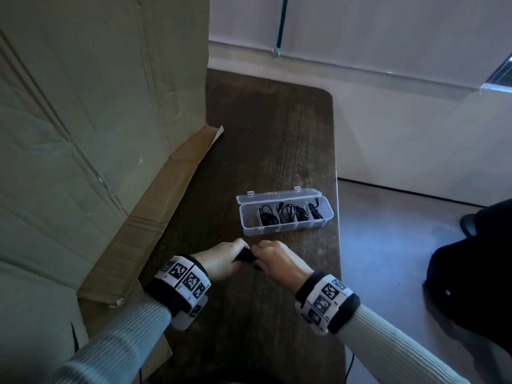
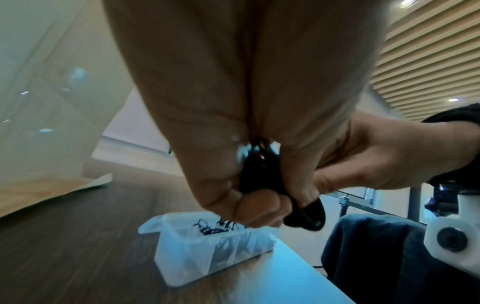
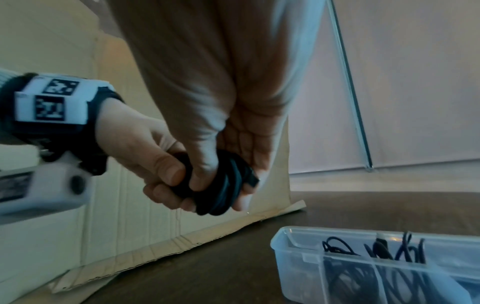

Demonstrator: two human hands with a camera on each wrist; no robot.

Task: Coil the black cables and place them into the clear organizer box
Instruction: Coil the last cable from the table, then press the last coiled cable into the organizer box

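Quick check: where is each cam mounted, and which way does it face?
Head: on the head, looking down at the table; shows left hand, right hand, both sleeves.
Left wrist: along the left palm toward the organizer box; right hand at right.
Right wrist: along the right palm toward the cardboard; left hand at left.
Shared: all show the coiled cable and the box.

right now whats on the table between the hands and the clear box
Nothing: in the head view only bare dark table separates the hands, both gripping a coiled black cable, from the clear box.
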